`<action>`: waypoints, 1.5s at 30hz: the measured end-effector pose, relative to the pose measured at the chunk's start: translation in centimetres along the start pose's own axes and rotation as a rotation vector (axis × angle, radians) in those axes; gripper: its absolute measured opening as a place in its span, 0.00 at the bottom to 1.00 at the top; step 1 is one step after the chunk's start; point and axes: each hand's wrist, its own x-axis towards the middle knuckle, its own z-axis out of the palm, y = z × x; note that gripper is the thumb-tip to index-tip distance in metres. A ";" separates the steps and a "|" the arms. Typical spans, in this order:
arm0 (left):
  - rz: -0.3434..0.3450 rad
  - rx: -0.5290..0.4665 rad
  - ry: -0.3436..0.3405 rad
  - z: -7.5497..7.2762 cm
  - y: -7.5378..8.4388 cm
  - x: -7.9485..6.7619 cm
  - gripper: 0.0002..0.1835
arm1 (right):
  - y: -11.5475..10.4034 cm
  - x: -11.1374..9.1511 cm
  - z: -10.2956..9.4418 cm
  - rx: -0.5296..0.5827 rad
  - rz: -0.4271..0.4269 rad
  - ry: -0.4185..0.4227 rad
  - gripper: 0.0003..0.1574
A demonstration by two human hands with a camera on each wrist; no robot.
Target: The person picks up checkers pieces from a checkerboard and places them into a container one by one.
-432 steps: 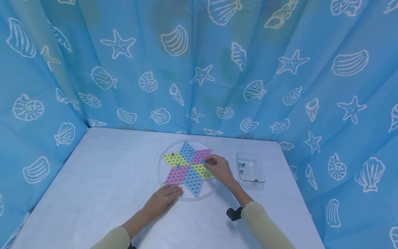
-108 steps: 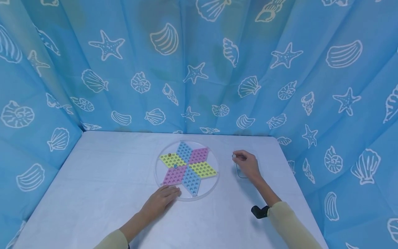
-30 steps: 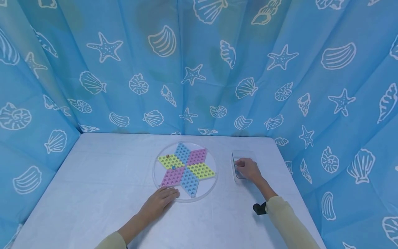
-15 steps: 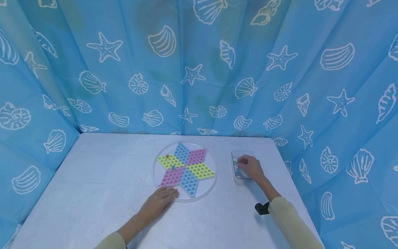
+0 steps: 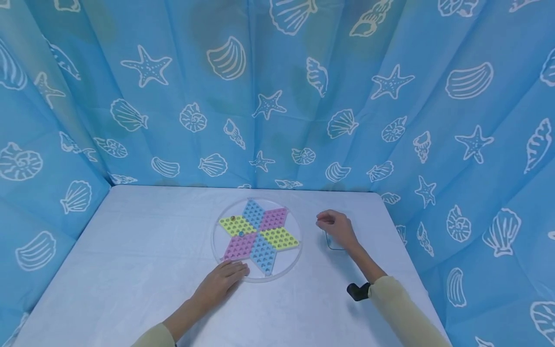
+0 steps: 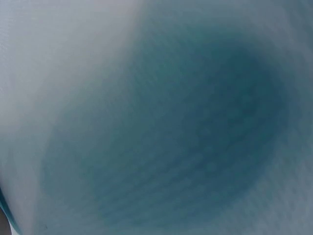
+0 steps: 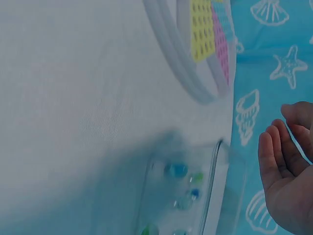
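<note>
A round clear board [image 5: 264,250] with a pink, yellow and blue star of small holes lies on the table. My left hand [image 5: 223,281] rests with its fingers on the board's near rim. A brown marble [image 5: 233,218] sits on the left yellow point, and a teal marble [image 5: 241,234] by the pink one. My right hand [image 5: 339,230] is above the far left part of a clear box [image 7: 212,166], fingers loosely bent, with nothing visible between them. In the right wrist view a blue marble [image 7: 176,170], a green marble [image 7: 196,177] and several others lie in the box.
White cloth [image 5: 130,250] covers the table. A blue curtain [image 5: 277,135] printed with shells and starfish hangs behind and at both sides. Each arm has a pale sleeve [image 5: 403,308]. The left wrist view is a blue-grey blur without a visible hand.
Over the last half second my right hand has moved from inside the box up and left toward the board. My left hand stays put. A marble seen earlier on the far blue point is gone.
</note>
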 end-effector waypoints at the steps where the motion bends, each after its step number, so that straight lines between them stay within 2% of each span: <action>1: -0.002 0.001 -0.001 0.1 0.0 0.0 0.18 | -0.4 -0.1 0.4 0.007 -0.001 -0.011 0.12; 6: -0.007 0.002 -0.001 0.3 0.0 -0.1 0.19 | -1.6 -0.6 2.3 0.028 -0.003 -0.064 0.14; 17: 0.006 0.010 -0.001 0.3 -0.3 -0.1 0.17 | -3.1 -1.3 4.8 0.102 -0.008 -0.090 0.14; 26: 0.006 0.019 -0.026 0.3 -0.4 -0.1 0.19 | -3.7 -1.3 7.5 0.227 -0.053 -0.141 0.15; 35: 0.009 0.026 -0.038 0.1 -0.4 0.0 0.18 | -5.2 -1.0 9.8 0.225 -0.055 -0.165 0.13; 45: 0.022 0.024 -0.013 0.1 -0.5 0.0 0.19 | -6.1 -0.5 12.4 0.185 -0.118 -0.195 0.15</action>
